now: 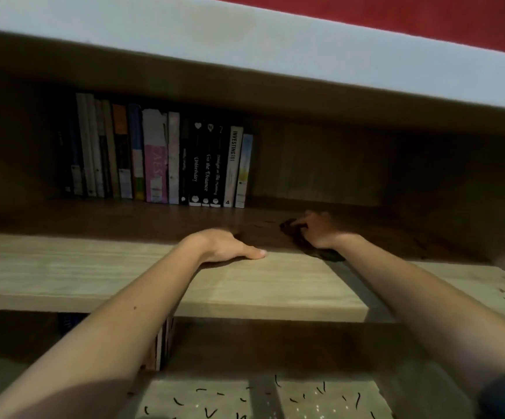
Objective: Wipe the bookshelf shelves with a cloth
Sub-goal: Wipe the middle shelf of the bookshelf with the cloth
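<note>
R hand (320, 229) grips the dark cloth (311, 246), bunched on the shelf (124, 267) nr its front edge; L hand (224, 244) rests flat alongside, holding nothing; cloth looks soft, light, limp, so prob best gripped wadded in the palm.

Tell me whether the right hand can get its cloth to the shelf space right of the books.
Probably yes: the right hand holds the cloth on the shelf, and nothing visible stands right of the books.

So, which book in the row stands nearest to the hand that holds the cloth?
The pale light-blue book at the row's right end, beside the white INVESTING 101 spine; the right hand grips the dark cloth further right.
</note>
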A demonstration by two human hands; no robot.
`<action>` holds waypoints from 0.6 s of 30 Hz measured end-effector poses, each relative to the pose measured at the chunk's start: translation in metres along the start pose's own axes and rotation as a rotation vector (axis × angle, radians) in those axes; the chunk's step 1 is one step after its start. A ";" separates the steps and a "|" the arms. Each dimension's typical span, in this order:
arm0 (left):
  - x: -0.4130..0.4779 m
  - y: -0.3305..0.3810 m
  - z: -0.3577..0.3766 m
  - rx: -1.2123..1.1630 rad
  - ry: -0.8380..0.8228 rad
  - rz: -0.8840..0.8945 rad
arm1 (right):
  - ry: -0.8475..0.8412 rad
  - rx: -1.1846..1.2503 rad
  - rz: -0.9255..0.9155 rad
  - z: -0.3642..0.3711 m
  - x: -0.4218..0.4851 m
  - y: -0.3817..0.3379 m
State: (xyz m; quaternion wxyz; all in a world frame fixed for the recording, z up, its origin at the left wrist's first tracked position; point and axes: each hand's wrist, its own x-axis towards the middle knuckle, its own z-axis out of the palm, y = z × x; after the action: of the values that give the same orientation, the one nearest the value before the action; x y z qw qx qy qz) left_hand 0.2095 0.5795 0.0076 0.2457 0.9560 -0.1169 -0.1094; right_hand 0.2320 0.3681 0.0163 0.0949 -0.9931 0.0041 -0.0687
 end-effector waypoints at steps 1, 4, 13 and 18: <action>0.000 0.000 -0.001 -0.015 -0.009 -0.019 | 0.018 -0.022 -0.037 0.005 0.012 -0.003; 0.002 0.003 -0.003 -0.075 -0.039 -0.086 | 0.005 -0.053 -0.187 0.011 0.014 -0.008; 0.008 0.004 -0.006 -0.043 -0.091 -0.166 | -0.033 -0.077 -0.263 -0.003 0.020 0.013; 0.003 0.007 -0.008 -0.027 -0.121 -0.159 | -0.075 -0.080 -0.343 0.000 -0.004 0.010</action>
State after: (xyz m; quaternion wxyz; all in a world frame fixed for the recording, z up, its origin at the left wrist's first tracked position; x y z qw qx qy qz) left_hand 0.2134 0.5763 0.0169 0.2417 0.9505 -0.0539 -0.1877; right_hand 0.2282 0.3582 0.0140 0.0425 -0.9840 -0.1664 -0.0468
